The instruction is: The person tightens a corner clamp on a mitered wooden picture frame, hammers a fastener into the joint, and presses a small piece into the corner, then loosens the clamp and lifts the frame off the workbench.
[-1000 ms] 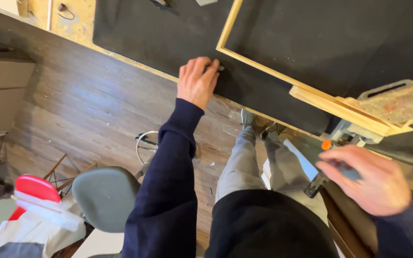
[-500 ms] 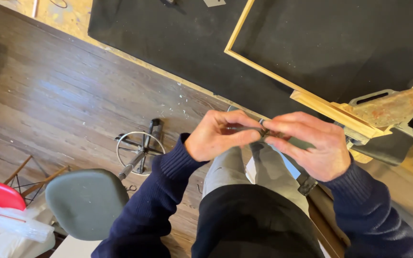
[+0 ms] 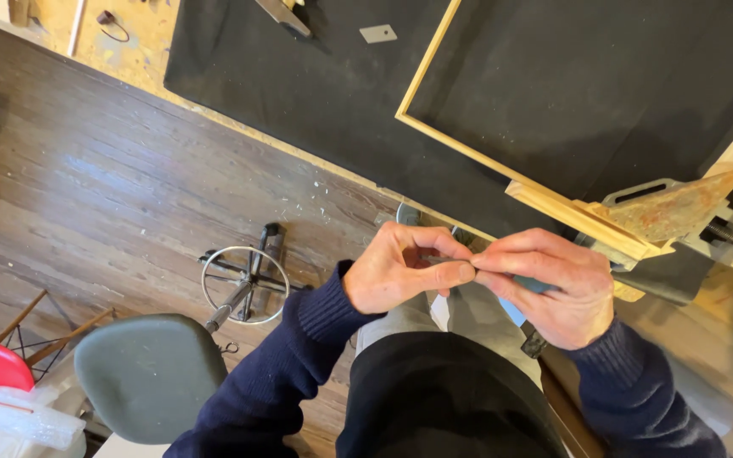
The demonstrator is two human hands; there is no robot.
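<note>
Pinched between the left hand (image 3: 405, 276) and the right hand (image 3: 549, 284) is a small dark thing (image 3: 436, 259), mostly covered by fingertips; it may be a thin blade, though too little shows. The wooden frame (image 3: 485, 161) runs off the top edge. The corner clamp (image 3: 680, 212) is cut by the right edge.

A wooden frame (image 3: 468, 144) lies on the mat (image 3: 316, 93), with a stool (image 3: 150, 377) left of the hands (image 3: 472, 276).

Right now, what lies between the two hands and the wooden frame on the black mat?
In the head view, only the black mat's near edge separates the left hand and right hand from the wooden frame.
</note>
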